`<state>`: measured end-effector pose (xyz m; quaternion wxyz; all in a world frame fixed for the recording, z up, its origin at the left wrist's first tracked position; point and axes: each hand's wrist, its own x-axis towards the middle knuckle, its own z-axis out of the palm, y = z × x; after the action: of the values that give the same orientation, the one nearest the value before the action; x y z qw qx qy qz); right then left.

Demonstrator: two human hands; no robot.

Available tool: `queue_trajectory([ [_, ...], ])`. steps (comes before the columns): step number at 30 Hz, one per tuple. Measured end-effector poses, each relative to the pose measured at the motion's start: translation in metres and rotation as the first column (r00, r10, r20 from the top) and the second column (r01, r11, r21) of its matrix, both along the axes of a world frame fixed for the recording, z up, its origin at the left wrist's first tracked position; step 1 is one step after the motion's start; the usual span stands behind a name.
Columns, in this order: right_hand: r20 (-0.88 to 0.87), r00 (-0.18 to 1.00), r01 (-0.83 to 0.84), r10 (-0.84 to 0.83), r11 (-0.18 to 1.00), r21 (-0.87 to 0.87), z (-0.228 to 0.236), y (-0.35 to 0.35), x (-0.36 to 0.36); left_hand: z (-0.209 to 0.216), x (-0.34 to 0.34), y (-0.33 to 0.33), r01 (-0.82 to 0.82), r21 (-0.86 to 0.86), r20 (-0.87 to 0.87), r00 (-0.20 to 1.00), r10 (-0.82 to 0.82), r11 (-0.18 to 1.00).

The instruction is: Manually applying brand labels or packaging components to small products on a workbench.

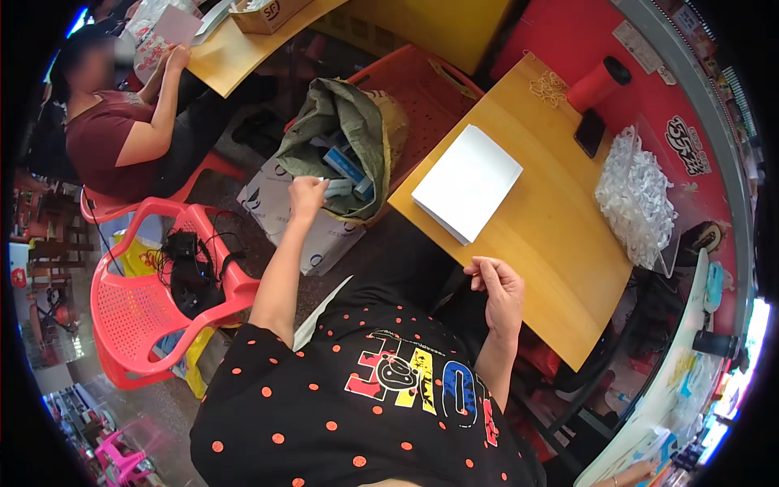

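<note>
My left hand [307, 198] is stretched out to the near rim of an open woven sack [345, 101]. Its fingers are closed in a pinch, and what they hold, if anything, is too small to make out. Just past the fingertips, inside the sack, lie a pale blue packet [337, 188] and blue boxes [344, 165]. My right hand [497, 294] hovers at the near edge of the wooden table [560, 284], fingers curled inward and their inner side hidden. Beyond it, a neat stack of white paper [468, 183] rests on the table.
On the table are rubber bands [548, 88], a red cup [599, 84], a black phone [589, 133] and a clear bin of white strips [635, 199]. A red chair [146, 296] holding a black bag stands left. Another person [122, 138] sits at a second table, holding paper.
</note>
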<state>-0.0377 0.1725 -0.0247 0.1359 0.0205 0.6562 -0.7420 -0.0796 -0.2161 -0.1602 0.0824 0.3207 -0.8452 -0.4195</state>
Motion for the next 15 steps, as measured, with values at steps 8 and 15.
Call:
queue_trajectory([
  [8, -0.016, 1.000, 0.023, -0.021, 0.997, 0.078, 0.003, -0.008, 0.002, -0.084, -0.075, -0.009, -0.113, 0.590, -0.139, 0.961, 0.238, 0.800],
  [15, -0.558, 0.734, 0.310, 0.388, 0.539, 0.783, 0.014, -0.033, -0.032, -0.078, -0.006, -0.005, -0.081, 0.245, -0.169, 0.978, 0.125, 0.966],
])
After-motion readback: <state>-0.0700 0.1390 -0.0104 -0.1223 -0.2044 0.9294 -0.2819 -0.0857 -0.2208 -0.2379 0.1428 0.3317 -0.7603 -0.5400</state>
